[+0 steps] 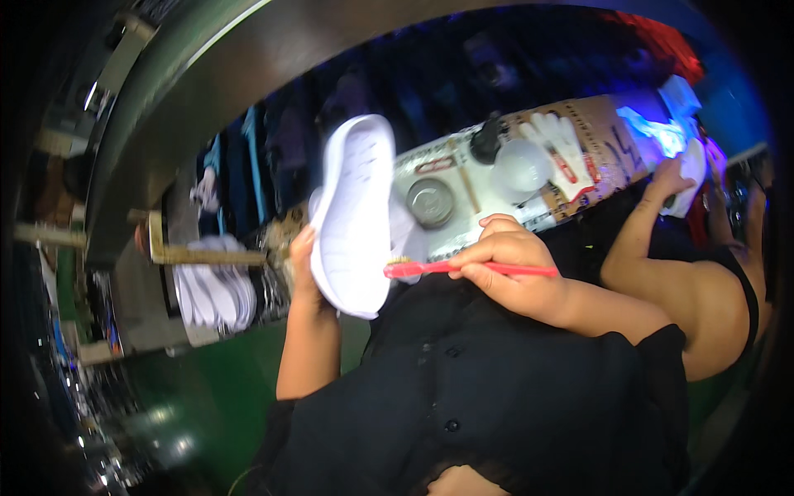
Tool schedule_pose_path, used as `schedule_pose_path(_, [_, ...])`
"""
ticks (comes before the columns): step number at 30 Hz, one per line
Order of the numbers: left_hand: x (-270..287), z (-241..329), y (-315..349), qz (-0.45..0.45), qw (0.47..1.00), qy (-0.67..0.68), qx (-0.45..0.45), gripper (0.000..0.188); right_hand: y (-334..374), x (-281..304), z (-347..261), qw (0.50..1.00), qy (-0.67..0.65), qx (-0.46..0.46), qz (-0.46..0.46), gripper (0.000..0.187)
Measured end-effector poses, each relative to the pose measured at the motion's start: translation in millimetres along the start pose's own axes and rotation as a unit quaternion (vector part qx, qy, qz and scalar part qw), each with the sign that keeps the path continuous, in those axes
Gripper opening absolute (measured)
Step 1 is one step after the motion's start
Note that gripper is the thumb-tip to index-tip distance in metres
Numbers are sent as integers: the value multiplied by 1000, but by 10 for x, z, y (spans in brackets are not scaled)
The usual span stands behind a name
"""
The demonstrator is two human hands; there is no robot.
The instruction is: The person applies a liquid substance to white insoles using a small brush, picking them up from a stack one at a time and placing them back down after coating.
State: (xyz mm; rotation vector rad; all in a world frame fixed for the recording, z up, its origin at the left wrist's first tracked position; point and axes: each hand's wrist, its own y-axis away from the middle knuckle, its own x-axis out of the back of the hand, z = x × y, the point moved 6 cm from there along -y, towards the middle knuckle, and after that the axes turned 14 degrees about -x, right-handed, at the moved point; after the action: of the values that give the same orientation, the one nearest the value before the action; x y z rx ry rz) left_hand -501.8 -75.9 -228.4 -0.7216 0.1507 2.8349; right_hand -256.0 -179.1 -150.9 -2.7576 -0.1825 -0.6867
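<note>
In the head view, a white shoe sole (354,217) is being held upright by the left hand (303,263), which is wrapped around its lower edge, above the lap and near the counter (595,145). A red brush (463,269) is being pinched by the closed right hand (504,269), bristles touching the sole's rim. The sole is judged light, flexible and slightly slick; its edge is best gripped.

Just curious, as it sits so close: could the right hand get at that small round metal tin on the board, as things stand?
Probably not right away. The round metal tin lies uncovered just beyond the right hand, but that hand grips a red toothbrush against the white shoe sole, so its fingers are taken.
</note>
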Motion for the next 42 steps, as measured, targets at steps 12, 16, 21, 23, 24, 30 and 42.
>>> schedule_pose_path(12, [-2880, 153, -841, -322, 916, 212, 111, 71, 1200, 1399, 778, 911, -58, -170, 371, 10])
schedule_pose_path(16, [-5613, -196, -1599, -465, 832, 259, 157, 79, 1503, 1610, 808, 889, -50, -181, 418, 10])
schedule_pose_path(21, [-6633, -204, -1314, -421, 811, 345, 216, 88, 1584, 1695, 922, 887, -47, -204, 412, 10])
schedule_pose_path(23, [-6147, -213, -1061, -458, 812, 307, 190, 92, 1576, 1671, 1051, 891, -75, -192, 404, 10])
schedule_pose_path(24, [-5825, -200, -990, -460, 818, 290, 188, 89, 1602, 1653, 1064, 889, -82, -193, 407, 10])
schedule_pose_path(30, [-2224, -442, -1203, -199, 976, -65, 55, 59, 1452, 1322, 1262, 889, -179, -223, 358, 10])
schedule_pose_path(42, [97, -484, -174, -47, 683, -724, -87, 63, 596, 931, 1498, 909, -227, -271, 222, 17])
